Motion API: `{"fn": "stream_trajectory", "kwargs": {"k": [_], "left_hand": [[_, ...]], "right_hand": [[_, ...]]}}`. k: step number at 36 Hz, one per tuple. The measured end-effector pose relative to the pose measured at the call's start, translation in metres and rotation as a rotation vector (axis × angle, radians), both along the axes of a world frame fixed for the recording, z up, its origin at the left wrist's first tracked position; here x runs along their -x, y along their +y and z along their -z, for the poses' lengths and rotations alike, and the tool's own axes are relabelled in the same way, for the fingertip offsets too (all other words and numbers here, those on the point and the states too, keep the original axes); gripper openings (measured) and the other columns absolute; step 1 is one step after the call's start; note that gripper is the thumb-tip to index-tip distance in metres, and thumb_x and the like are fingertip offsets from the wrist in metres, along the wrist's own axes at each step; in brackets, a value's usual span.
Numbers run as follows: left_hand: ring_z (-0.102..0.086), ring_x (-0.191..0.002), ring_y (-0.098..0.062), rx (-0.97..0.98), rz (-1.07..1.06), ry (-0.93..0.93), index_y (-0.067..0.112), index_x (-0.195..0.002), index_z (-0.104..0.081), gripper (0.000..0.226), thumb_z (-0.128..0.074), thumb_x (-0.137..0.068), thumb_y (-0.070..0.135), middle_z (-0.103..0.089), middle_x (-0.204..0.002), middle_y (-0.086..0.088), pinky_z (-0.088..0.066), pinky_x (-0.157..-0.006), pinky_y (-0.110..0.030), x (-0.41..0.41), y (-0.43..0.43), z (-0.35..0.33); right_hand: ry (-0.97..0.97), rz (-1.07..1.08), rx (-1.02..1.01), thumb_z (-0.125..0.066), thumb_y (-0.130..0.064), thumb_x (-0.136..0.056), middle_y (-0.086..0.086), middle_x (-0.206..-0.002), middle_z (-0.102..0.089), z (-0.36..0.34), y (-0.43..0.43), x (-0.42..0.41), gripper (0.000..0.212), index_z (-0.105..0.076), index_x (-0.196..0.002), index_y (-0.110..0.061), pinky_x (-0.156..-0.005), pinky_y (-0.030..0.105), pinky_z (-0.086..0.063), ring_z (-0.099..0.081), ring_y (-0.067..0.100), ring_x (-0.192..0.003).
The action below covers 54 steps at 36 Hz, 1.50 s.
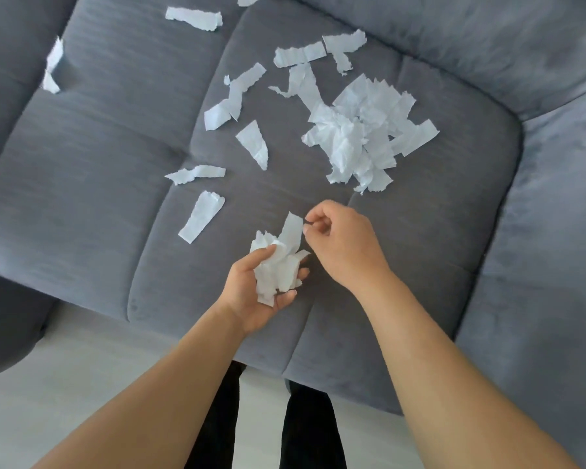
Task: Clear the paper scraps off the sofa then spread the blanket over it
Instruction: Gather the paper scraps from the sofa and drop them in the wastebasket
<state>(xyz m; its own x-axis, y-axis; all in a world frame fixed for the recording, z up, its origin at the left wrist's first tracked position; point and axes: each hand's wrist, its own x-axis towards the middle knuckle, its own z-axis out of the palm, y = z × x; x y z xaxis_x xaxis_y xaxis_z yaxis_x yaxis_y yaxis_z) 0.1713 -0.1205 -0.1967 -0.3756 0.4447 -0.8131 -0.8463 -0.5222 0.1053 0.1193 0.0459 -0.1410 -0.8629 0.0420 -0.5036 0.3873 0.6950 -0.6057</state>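
Because these torn paper scraps (252,143) weigh almost nothing and crumple at a touch, we judge that they need no force, only a light pinch or a scooping squeeze. Our left hand (251,292) curls around a crushed wad (278,265) of them above the front of the sofa (99,147) seat, while our right hand (342,245) pinches one strip (293,225) between thumb and fingertip, its lower end meeting the wad. A big heap (362,137) lies farther back on the right of the seat, probably best gathered from under its edges. Loose strips (202,221) to the left lie flat, so we would lift each by a torn end. No blanket is in view.
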Motion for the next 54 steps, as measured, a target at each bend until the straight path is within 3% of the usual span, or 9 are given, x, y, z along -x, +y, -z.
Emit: {"fn": "stream_trajectory", "kwargs": {"k": [10, 18, 23, 29, 37, 43, 47, 49, 54], "left_hand": [[-0.069, -0.090, -0.027, 0.131, -0.157, 0.050, 0.016, -0.136, -0.064, 0.052, -0.063, -0.087, 0.034, -0.070, -0.119, -0.013, -0.051, -0.053, -0.027, -0.006, -0.105, 0.003], [-0.072, -0.087, -0.029, 0.290, -0.411, 0.018, 0.020, -0.134, -0.062, 0.048, -0.061, -0.090, 0.040, -0.073, -0.119, -0.011, -0.050, -0.050, -0.025, 0.003, -0.184, 0.008], [-0.072, -0.088, -0.027, 0.348, -0.237, 0.093, 0.016, -0.133, -0.065, 0.055, -0.061, -0.091, 0.051, -0.074, -0.113, -0.012, -0.052, -0.053, -0.027, 0.015, -0.194, 0.007], [-0.070, -0.100, -0.025, 0.215, -0.064, 0.154, 0.018, -0.123, -0.071, 0.051, -0.068, -0.086, 0.053, -0.072, -0.114, -0.013, -0.058, -0.081, -0.043, 0.029, -0.179, 0.000], [-0.074, -0.084, -0.019, 0.181, -0.249, 0.075, 0.008, -0.134, -0.059, 0.054, -0.068, -0.085, 0.029, -0.075, -0.103, -0.011, -0.049, -0.047, -0.023, 0.048, -0.186, 0.004], [-0.075, -0.099, -0.023, 0.209, -0.254, 0.080, 0.010, -0.142, -0.054, 0.056, -0.064, -0.091, 0.031, -0.074, -0.122, -0.009, -0.055, -0.055, -0.027, 0.058, -0.205, 0.008], [-0.075, -0.103, -0.026, 0.232, -0.191, 0.098, 0.013, -0.140, -0.055, 0.053, -0.062, -0.093, 0.036, -0.074, -0.122, -0.011, -0.058, -0.060, -0.031, 0.063, -0.209, 0.007], [-0.074, -0.104, -0.028, 0.214, -0.168, 0.092, 0.016, -0.136, -0.061, 0.048, -0.060, -0.096, 0.041, -0.074, -0.121, -0.013, -0.060, -0.066, -0.035, 0.065, -0.207, 0.004], [-0.071, -0.093, -0.022, 0.104, -0.070, 0.142, 0.018, -0.113, -0.074, 0.038, -0.065, -0.092, 0.048, -0.074, -0.105, -0.005, -0.056, -0.069, -0.032, 0.068, -0.192, -0.003]], "right_hand": [[-0.093, -0.478, -0.092, -0.051, -0.024, -0.096, 0.001, -0.109, -0.052, 0.041, -0.119, 0.040, 0.051, -0.036, -0.144, -0.033, -0.081, 0.045, -0.051, -0.056, 0.030, -0.099], [-0.088, -0.351, -0.219, -0.044, -0.011, -0.093, 0.002, -0.088, -0.060, 0.055, -0.153, 0.040, 0.014, -0.047, -0.093, -0.026, -0.059, 0.035, -0.038, -0.057, 0.031, -0.081], [-0.064, -0.124, 0.113, -0.056, -0.016, -0.090, -0.017, -0.064, -0.058, 0.038, -0.165, 0.024, 0.012, -0.057, -0.084, -0.027, -0.055, 0.022, -0.045, -0.055, 0.006, -0.067], [-0.174, -0.269, 0.255, -0.065, -0.043, -0.083, -0.012, -0.069, -0.061, 0.021, -0.189, 0.016, 0.022, -0.064, -0.104, -0.036, -0.065, 0.018, -0.046, -0.060, 0.003, -0.072], [-0.104, -0.028, -0.082, -0.056, -0.028, -0.092, 0.001, -0.103, -0.068, 0.055, -0.191, 0.078, 0.055, -0.036, -0.143, -0.033, -0.086, 0.042, -0.052, -0.062, 0.027, -0.100], [-0.100, 0.013, -0.095, -0.053, -0.015, -0.091, 0.007, -0.089, -0.067, 0.065, -0.193, 0.108, 0.009, -0.060, -0.096, -0.012, -0.073, 0.044, -0.057, -0.068, 0.037, -0.083], [0.027, -0.088, 0.048, -0.060, -0.017, -0.089, -0.010, -0.064, -0.061, 0.046, -0.209, 0.099, 0.011, -0.061, -0.080, -0.023, -0.059, 0.026, -0.050, -0.061, 0.012, -0.062], [0.023, -0.179, 0.089, -0.061, -0.019, -0.087, -0.016, -0.060, -0.060, 0.033, -0.217, 0.085, 0.013, -0.059, -0.077, -0.026, -0.052, 0.015, -0.039, -0.056, 0.005, -0.057], [-0.141, -0.506, 0.066, -0.061, -0.029, -0.082, -0.010, -0.074, -0.062, 0.011, -0.214, 0.049, 0.020, -0.058, -0.101, -0.032, -0.067, 0.037, -0.054, -0.060, 0.012, -0.072]]}}
